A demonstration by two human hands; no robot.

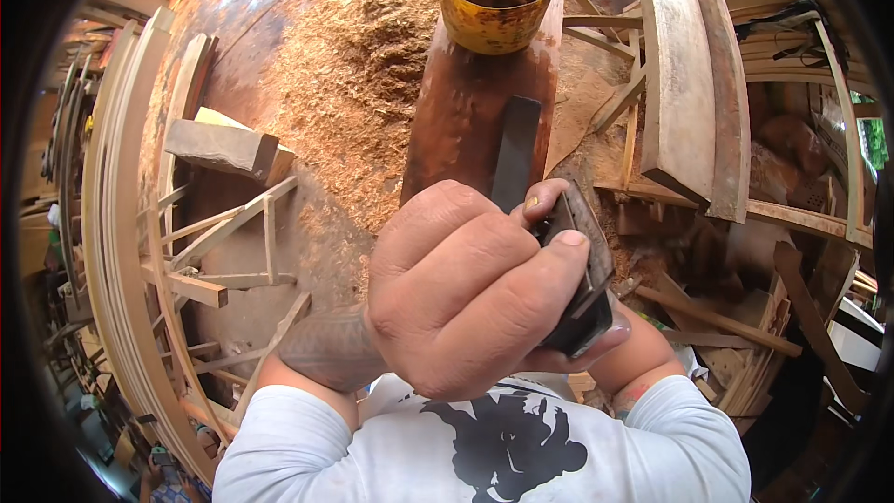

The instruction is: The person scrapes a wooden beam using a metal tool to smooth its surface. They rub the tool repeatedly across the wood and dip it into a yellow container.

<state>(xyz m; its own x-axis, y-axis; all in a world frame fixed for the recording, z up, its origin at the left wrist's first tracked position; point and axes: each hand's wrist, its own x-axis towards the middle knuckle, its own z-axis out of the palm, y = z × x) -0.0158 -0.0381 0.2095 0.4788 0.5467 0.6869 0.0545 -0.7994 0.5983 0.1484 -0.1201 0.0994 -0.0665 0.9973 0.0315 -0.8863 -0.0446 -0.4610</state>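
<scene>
My left hand (468, 293) is raised close to the camera, its curled fingers pressed on a dark, block-shaped tool (590, 300) with a flat, worn face, possibly a small hand plane. My right hand (609, 341) supports this tool from below and is mostly hidden behind it and my left hand. Beyond them lies a long dark grey bar, probably a sharpening stone (517, 147), on a wet reddish-brown wooden board (454, 119). At the board's far end stands a stained yellow bucket (489, 21), its inside dark.
Wood shavings (349, 84) cover the floor left of the board. Long curved planks (119, 237) and a wooden frame (230, 223) bearing a timber block (223, 147) stand left. Thick curved timbers (681, 77) rest on supports at right. A person's hand with a phone shows lower left.
</scene>
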